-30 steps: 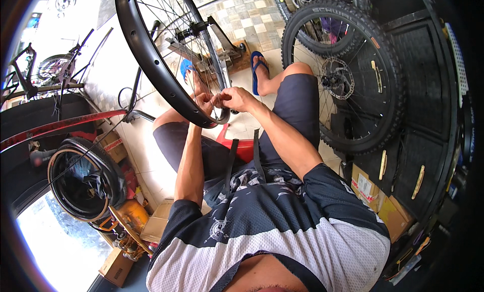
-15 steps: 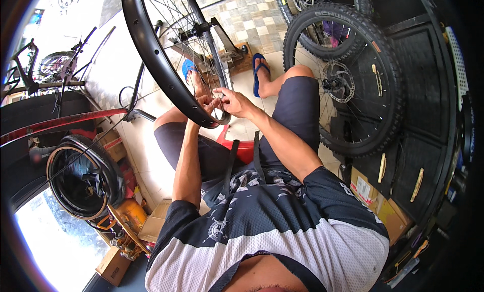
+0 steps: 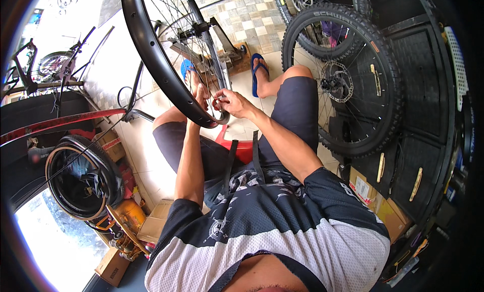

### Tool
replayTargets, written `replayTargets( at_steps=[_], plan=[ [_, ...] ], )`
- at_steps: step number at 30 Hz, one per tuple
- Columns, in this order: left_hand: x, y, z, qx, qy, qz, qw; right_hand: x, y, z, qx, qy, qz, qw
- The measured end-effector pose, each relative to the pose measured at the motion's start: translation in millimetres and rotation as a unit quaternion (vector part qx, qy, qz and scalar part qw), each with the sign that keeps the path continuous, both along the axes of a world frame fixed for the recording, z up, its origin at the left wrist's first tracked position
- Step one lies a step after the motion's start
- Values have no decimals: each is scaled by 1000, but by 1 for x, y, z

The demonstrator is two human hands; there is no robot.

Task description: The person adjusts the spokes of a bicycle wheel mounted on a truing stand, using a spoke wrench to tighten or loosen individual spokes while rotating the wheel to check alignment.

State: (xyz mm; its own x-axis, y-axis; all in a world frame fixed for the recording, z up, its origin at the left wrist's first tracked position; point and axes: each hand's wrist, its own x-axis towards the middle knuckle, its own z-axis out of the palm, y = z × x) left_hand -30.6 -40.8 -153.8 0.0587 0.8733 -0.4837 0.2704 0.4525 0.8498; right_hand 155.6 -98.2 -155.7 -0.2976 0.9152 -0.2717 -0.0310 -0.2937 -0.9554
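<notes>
The right hand (image 3: 233, 102) is half curled, thumb and fingertips drawn close together at the spokes by the near end of the bare black wheel rim (image 3: 148, 50); whether it pinches anything cannot be told. The left hand (image 3: 201, 98), partly hidden behind the rim and spokes, has its fingers loosely extended, its grip unclear. The wheel stands tilted between the person's knees, its hub at a metal stand with a wooden base (image 3: 244, 65), near a blue flip-flop (image 3: 255, 75)

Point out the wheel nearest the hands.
The bare-rimmed wheel, with left hand and right hand at it; wheels at right have tyres and stand farther off.
</notes>
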Motion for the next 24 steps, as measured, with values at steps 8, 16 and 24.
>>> replayTargets(
  at_steps=[8,16,24],
  plan=[
    [8,-11,-39,-32,-147,-34,988,12,1,12,-49,120,-68,989],
    [13,-18,-15,-13,-103,-60,993,26,8,-18,11,-279,-58,958],
    [10,-15,-2,6,-28,-97,995,13,10,-30,22,-143,-8,989]
  ],
)
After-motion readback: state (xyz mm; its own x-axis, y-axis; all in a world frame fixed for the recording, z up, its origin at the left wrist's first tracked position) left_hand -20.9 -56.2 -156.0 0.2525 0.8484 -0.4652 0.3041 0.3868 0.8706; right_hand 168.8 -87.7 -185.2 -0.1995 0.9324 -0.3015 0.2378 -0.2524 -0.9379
